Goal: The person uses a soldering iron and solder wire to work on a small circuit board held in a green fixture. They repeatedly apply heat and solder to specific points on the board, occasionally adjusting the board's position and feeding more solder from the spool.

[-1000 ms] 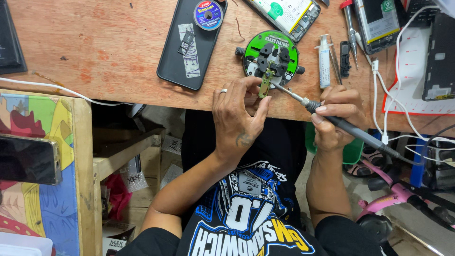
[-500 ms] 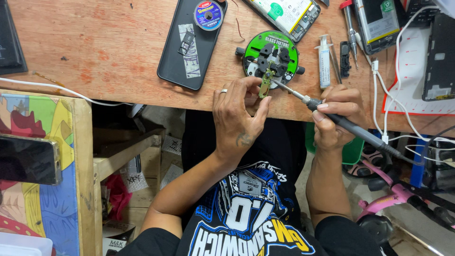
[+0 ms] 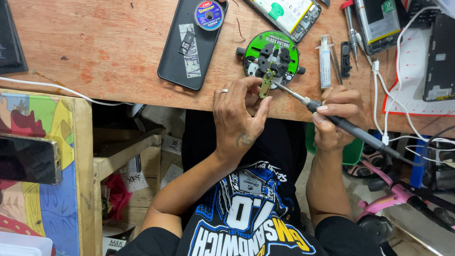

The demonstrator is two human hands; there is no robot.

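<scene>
Left hand point(image 3: 237, 118) pinches the small board point(image 3: 265, 84), right hand point(image 3: 337, 111) grips the iron point(image 3: 332, 118); tip seemingly touching beside the pinch—slip risks burnt fingertips.

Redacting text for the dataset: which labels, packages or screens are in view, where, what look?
Round blue-labelled wire spool: on the black phone back, top centre.
Pale rectangular sticker: mid phone back.
Round green fixture: above the left hand.
Dark phone screen: far left, on the colourful board.
</scene>
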